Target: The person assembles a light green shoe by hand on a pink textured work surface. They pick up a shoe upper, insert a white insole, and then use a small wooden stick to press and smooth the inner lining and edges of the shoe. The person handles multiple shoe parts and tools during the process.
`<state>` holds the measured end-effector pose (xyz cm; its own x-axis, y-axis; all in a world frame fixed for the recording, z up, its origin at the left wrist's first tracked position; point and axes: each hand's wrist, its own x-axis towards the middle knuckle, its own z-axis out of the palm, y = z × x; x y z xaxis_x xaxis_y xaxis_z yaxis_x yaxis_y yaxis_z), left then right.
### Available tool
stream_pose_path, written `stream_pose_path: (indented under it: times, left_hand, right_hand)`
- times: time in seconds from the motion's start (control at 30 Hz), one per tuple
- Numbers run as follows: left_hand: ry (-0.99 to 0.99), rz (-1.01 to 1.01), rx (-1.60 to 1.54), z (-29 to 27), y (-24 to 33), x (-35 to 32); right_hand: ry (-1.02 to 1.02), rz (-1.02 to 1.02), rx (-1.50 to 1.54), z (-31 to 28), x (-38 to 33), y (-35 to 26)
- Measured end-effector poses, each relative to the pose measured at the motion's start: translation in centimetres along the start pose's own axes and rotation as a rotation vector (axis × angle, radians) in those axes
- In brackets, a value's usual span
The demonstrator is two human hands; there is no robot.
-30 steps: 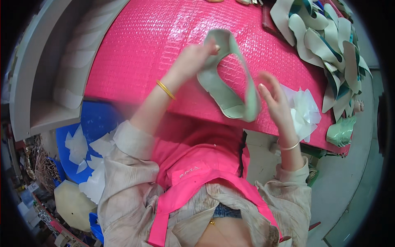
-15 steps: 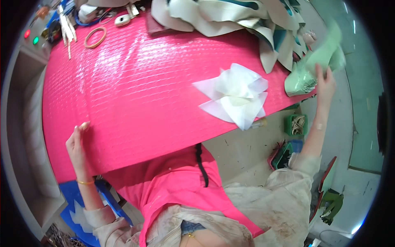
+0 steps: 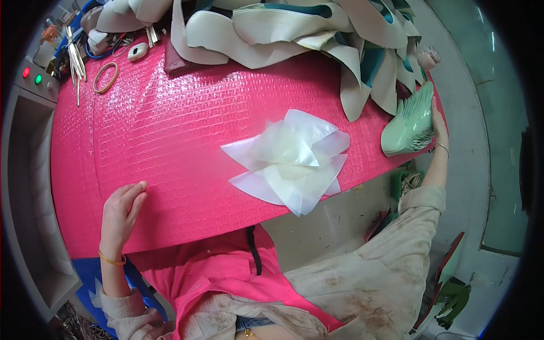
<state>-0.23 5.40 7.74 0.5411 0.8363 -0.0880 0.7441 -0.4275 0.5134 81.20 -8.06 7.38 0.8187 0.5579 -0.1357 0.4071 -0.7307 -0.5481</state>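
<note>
My left hand (image 3: 120,212) hovers above the pink table mat at the left, fingers bent and tips pressed together. Whatever they may pinch is too small to make out. At the table's right edge my right hand (image 3: 438,126) lies along the outer side of a fanned stack of glossy mint-green cut pieces (image 3: 403,127). Its visible fingers stretch along the stack's edge, and part of the hand is hidden. Between the hands, near the front edge, lies a loose pile of translucent white cut sheets (image 3: 289,158), their pointed corners spread outward.
A large heap of pale cut pieces with teal undersides (image 3: 283,28) covers the back. At the back left are a tape roll (image 3: 106,77), a small white device (image 3: 137,52) and metal tools (image 3: 75,59). A grey cabinet (image 3: 28,170) borders the left side.
The raised, blurred green piece has come down, and the green pieces now form one stack. My right hand has lowered against its side. My left hand's fingers have turned toward the right.
</note>
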Motion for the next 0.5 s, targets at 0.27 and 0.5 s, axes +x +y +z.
stream_pose_path:
  times: [0.27,0.5]
  left_hand:
    - [-0.157,0.286,0.030,0.5,3.2,3.8]
    - [0.243,0.388,-0.024,-1.5,2.3,13.5]
  right_hand:
    - [0.451,-0.484,-0.698,4.6,-10.4,-11.8]
    - [-0.079,-1.321,0.071,22.1,-28.1,-35.4]
